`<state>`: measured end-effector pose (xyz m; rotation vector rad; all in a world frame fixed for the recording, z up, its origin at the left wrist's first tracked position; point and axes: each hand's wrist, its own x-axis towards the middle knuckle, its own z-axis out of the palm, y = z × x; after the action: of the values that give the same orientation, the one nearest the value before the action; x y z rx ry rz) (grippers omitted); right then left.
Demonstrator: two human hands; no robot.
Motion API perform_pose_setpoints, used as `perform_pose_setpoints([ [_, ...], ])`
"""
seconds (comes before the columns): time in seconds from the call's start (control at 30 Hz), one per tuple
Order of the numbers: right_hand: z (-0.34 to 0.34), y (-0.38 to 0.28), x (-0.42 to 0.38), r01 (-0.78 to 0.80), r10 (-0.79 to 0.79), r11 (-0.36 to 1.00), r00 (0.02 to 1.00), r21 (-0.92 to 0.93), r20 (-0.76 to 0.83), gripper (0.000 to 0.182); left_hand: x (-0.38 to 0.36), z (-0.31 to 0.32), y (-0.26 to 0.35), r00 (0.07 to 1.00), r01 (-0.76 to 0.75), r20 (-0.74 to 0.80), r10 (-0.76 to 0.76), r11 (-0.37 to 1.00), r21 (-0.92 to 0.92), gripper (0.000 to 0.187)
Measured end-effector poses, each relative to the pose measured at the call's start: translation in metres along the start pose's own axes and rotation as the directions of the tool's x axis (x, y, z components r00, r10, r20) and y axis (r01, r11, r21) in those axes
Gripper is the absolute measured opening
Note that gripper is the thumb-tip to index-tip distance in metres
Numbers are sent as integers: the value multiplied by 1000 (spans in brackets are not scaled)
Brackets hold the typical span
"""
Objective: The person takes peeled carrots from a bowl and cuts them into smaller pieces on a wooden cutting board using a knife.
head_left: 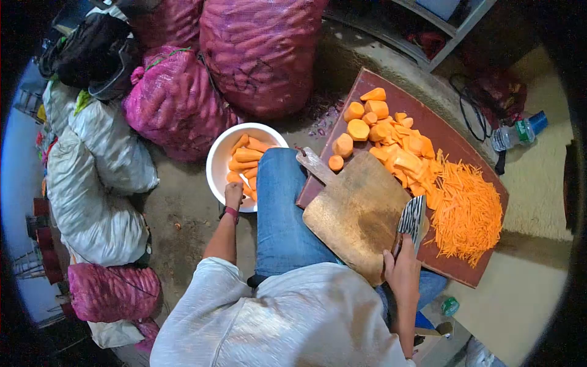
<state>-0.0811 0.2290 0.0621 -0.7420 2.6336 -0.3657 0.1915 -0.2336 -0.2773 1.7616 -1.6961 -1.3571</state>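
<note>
My left hand (233,194) reaches down into a white bowl (215,160) of peeled carrots (246,155) on the floor beside my left knee; whether it grips a carrot I cannot see. My right hand (400,264) holds a broad cleaver (411,220) by its handle, blade resting at the right edge of a bare wooden cutting board (358,214). Beyond the board, chunky carrot pieces (391,137) and a heap of thin carrot strips (468,211) lie on a reddish-brown board (443,131).
Pink mesh sacks of carrots (257,52) stand behind the bowl, with white sacks (92,177) and another pink sack (113,292) at the left. A plastic water bottle (518,132) and a black cable (468,110) lie at the right on the concrete floor.
</note>
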Motion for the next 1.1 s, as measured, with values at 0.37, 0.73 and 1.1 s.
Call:
perform_pose_setpoints([
  [0.37,9,6,3,81,-83,996,996,-40,-44,55,-29,14,234,895,-446,-89,437,862,-244,33],
  [0.73,8,8,-9,74,-71,996,996,51,-58,61,-86,154,383,530,-743,347,774,621,-250,40],
  [1.1,10,18,-12,154,-139,983,980,101,-139,60,-76,170,397,438,-748,594,675,640,-176,41],
])
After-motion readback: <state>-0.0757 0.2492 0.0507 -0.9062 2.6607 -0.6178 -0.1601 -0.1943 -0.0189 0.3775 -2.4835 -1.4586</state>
